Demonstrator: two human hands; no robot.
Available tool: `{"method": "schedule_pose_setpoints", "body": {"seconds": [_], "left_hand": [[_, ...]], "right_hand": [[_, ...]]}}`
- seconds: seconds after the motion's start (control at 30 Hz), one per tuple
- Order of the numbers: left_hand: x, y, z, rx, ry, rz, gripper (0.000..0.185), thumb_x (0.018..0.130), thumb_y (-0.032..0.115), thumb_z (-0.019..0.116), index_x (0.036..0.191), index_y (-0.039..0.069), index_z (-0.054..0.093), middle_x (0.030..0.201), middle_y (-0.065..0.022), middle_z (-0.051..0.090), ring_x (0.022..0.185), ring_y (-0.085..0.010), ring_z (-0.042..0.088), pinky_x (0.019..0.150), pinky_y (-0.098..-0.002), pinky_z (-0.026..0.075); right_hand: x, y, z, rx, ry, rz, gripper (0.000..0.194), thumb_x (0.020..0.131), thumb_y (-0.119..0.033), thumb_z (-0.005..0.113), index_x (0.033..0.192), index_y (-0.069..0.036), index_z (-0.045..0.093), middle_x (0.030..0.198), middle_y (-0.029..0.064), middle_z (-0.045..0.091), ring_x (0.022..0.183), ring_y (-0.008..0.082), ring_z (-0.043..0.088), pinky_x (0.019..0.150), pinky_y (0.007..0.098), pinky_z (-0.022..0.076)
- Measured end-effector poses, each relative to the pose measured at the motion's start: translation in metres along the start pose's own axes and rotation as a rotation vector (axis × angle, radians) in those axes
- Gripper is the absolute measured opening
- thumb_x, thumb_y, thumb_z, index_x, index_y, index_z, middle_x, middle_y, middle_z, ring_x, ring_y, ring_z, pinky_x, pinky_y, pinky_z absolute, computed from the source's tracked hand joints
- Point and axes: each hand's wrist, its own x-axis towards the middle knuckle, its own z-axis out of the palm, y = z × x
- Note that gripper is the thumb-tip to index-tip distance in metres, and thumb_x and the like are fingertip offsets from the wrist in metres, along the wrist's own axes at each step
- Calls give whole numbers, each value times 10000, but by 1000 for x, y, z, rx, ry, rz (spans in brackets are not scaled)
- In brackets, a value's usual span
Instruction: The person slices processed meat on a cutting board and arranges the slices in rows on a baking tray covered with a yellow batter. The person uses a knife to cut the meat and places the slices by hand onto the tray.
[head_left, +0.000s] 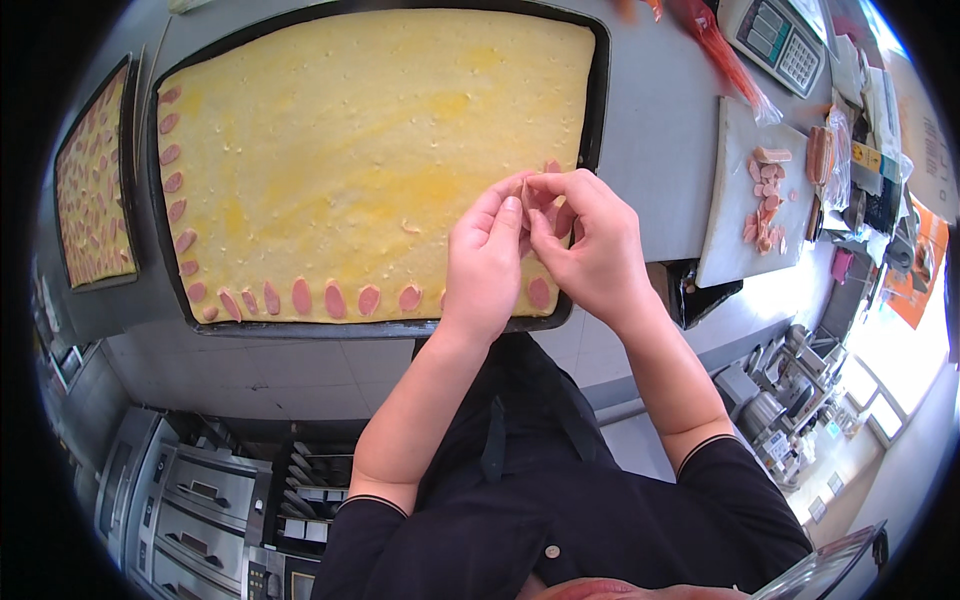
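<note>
My left hand (486, 251) and my right hand (592, 244) meet over the lower right part of a yellowish dough sheet (337, 150). Between the fingertips of both hands are thin pink sausage slices (526, 196); how many is hidden by the fingers. The dough fills a large dark baking tray (153, 187) and has small prick holes and glossy yellow smears. Oval sausage slices (334, 298) lie in a row along its near edge and up its left side. A few more sit at the right edge, partly covered by my hands.
At the left stands another tray (133, 225) of dough dotted with slices. On the right, a white cutting board (739, 135) bears a pile of cut sausage (766, 199). Beyond it are a red plastic bag (720, 52) and a digital scale (780, 45). Deck ovens (202, 510) stand lower left.
</note>
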Motion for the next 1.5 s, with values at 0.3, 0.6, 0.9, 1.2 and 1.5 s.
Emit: {"method": "schedule_pose_setpoints", "body": {"seconds": [0.3, 0.6, 0.9, 1.2, 1.5], "left_hand": [[11, 9, 8, 21, 20, 20, 392, 1244, 154, 450, 1535, -57, 607, 1417, -142, 723, 1298, -206, 720, 1143, -372, 592], [12, 22, 5, 41, 84, -4, 351, 1242, 202, 480, 1512, -8, 558, 1580, -236, 654, 1448, -320, 679, 1193, -423, 552], [25, 27, 12, -76, 60, -44, 186, 1227, 168, 535, 1339, 20, 542, 1349, -162, 739, 1276, -260, 761, 1122, -415, 622], [30, 39, 19, -219, -4, -70, 360, 1254, 257, 430, 1474, -19, 494, 1599, -289, 596, 1494, -360, 627, 1258, -467, 535], [41, 57, 12, -610, -173, -85, 615, 1261, 438, 304, 1670, -13, 385, 1788, -273, 388, 1690, -378, 368, 1382, -506, 348]], "right_hand": [[16, 7, -2, 344, 7, 267, 205, 1028, 33, 777, 1223, 6, 722, 1029, 16, 750, 879, 73, 708, 782, 250, 599], [73, 36, -24, -156, 48, 1, 100, 1014, -1, 756, 1108, 7, 789, 973, 93, 768, 832, 165, 737, 785, 321, 578], [44, -2, -19, -24, -45, 23, 112, 981, -27, 784, 1090, -15, 762, 1025, 114, 694, 808, 247, 738, 750, 377, 591], [90, 26, -27, -26, 183, 74, 132, 1035, -31, 767, 1135, 41, 815, 976, 101, 839, 845, 151, 756, 798, 311, 599], [104, 18, -17, -522, 337, -122, 123, 958, -111, 839, 1029, -38, 770, 1057, 127, 754, 834, 354, 751, 746, 426, 606]]}}
